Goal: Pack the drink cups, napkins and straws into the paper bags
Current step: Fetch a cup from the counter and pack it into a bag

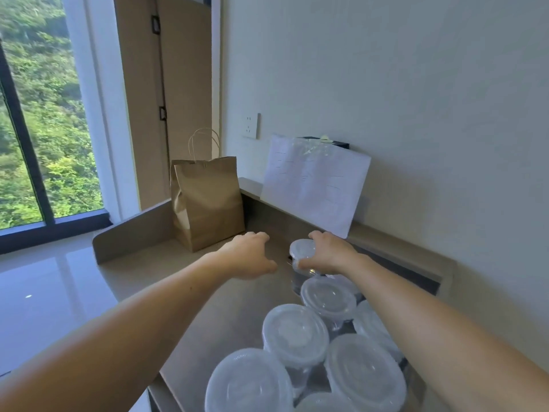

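Note:
A brown paper bag [208, 200] with twisted handles stands upright in the far left corner of the counter. Several clear lidded drink cups [295, 328] crowd the near right of the counter. One cup [300, 251] stands apart, farther back, and my right hand [328, 253] grips it round the top, thumb on the near side. My left hand [251, 255] hovers just left of that cup, fingers loosely curved, holding nothing. No napkins or straws are plainly visible.
A white sheet of paper [315, 182] leans on the wall ledge behind the cup, with a plastic-wrapped dark item [323, 142] above it. A wall socket [251, 126] sits left of it. The counter [166, 263] has raised edges; a window is on the left.

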